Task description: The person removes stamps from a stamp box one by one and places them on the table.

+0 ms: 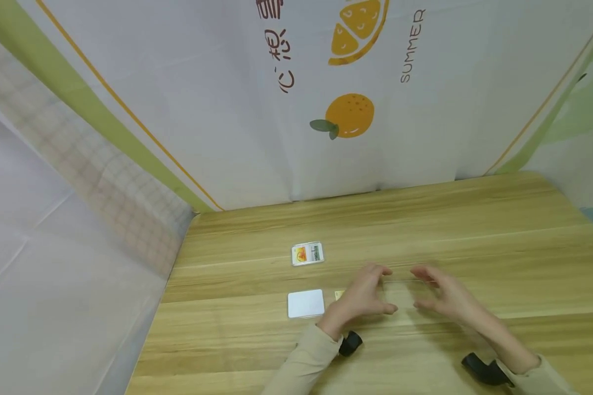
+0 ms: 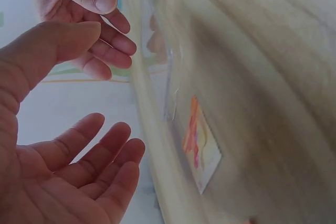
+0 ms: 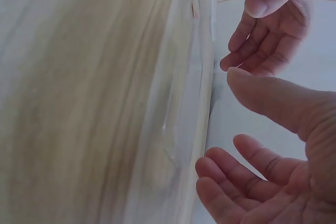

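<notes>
Hovers with relaxed, empty left hand (image 1: 363,294) and right hand (image 1: 447,296) around clear sheet (image 1: 404,299). Has a stamp (image 2: 201,148) near left hand.

Bench (image 1: 217,340): wood-grained, far right corner rounded
Back cloth (image 1: 207,109): white, printed with an orange (image 1: 353,114), a slice (image 1: 367,19), lettering (image 1: 413,46)
Left cloth (image 1: 44,274): white, beside a pale plaid band (image 1: 123,203)
Light: soft, even

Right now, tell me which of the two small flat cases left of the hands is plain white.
The nearer case, closer to the left hand: it is plain white on top, while the farther case shows coloured print.
</notes>
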A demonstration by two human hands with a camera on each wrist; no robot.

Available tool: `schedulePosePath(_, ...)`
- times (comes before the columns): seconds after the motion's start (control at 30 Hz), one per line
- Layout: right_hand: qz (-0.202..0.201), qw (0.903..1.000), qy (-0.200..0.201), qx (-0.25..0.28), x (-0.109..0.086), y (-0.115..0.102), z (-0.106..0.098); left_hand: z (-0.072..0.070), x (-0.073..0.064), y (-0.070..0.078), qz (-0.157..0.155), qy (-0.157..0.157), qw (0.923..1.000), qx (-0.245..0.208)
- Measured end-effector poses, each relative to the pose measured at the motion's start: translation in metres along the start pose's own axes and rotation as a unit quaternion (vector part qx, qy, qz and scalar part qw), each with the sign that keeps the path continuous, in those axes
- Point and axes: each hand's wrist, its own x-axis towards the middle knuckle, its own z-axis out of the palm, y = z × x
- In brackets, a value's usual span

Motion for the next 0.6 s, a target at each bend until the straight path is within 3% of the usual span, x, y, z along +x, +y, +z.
schedulePosePath(0.6,0.064,0.9972,-0.037,0.011,-0.0029,-0.0014,-0.0012,0.0093,0.0016,0.0032,-0.039,-0.027,0.9976,0.050)
